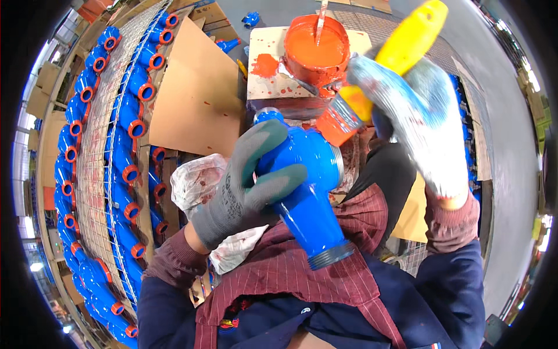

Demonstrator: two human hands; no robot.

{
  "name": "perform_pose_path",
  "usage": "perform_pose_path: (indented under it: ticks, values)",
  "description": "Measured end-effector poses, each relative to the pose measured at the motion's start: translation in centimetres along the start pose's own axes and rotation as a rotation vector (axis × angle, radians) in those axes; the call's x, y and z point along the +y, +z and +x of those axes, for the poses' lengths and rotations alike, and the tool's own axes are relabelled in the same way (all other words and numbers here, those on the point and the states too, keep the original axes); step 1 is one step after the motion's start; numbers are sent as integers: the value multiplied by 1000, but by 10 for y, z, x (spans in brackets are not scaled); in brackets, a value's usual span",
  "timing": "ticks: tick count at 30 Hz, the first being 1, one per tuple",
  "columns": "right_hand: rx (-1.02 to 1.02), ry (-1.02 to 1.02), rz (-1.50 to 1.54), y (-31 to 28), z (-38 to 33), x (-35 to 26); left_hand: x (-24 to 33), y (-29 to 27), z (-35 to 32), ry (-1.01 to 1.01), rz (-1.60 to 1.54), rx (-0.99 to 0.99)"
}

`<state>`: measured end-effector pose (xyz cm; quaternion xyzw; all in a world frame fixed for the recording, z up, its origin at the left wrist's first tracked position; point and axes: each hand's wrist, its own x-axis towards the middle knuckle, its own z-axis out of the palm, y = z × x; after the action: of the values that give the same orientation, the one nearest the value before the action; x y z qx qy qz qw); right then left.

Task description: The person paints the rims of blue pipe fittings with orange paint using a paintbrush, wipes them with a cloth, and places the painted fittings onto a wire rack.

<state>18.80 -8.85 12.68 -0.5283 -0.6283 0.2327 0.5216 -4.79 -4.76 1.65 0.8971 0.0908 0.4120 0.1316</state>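
The left hand (247, 186), in a grey glove, is gripping a big blue pipe piece (308, 186) near the middle of the picture. The fingers (279, 177) are wrapping round the fat part and pressing tight, with the thumb pointing up toward 12 o'clock. The hand seems to be tipping the piece so one open end is facing up toward 1 o'clock, where the brush can reach it. The other end, with a grey screw ring, is pointing down toward 5 o'clock, over the lap.

The right hand (418, 128), in a white and blue glove spotted with paint, is closing round a brush (372, 81) with a yellow handle. The handle is sticking out toward 1 o'clock. The wet orange bristles are touching the rim of the blue piece, or sitting just beside it; I cannot tell which.

A can of orange paint (317, 43) is sitting at 12 o'clock on a splashed board (264, 75), near enough for dipping. A thin stick is standing in the paint.

A crumpled, stained rag (200, 180) is lying just beside the left wrist, at about 9 o'clock from the blue piece, handy for wiping.

Far over at 9 o'clock, rows of blue pieces with orange rims (131, 128) are lying on a wire rack (96, 157), kept apart, likely so wet paint is not smudging. A sheet of cardboard (195, 93) is lying at 11 o'clock
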Motion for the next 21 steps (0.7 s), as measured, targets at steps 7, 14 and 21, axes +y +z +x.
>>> perform_pose_path:
  ticks: [7, 14, 21]
  values:
    - [56, 10, -44, -7, -52, 1, 32, 24, 10, -924, -631, 294]
    - [-13, -298, -203, -41, -68, 44, 40, 22, 33, -1345, -1481, 475]
    - [37, -343, 214, -70, -63, 79, 63, 47, 32, -935, -1508, 553]
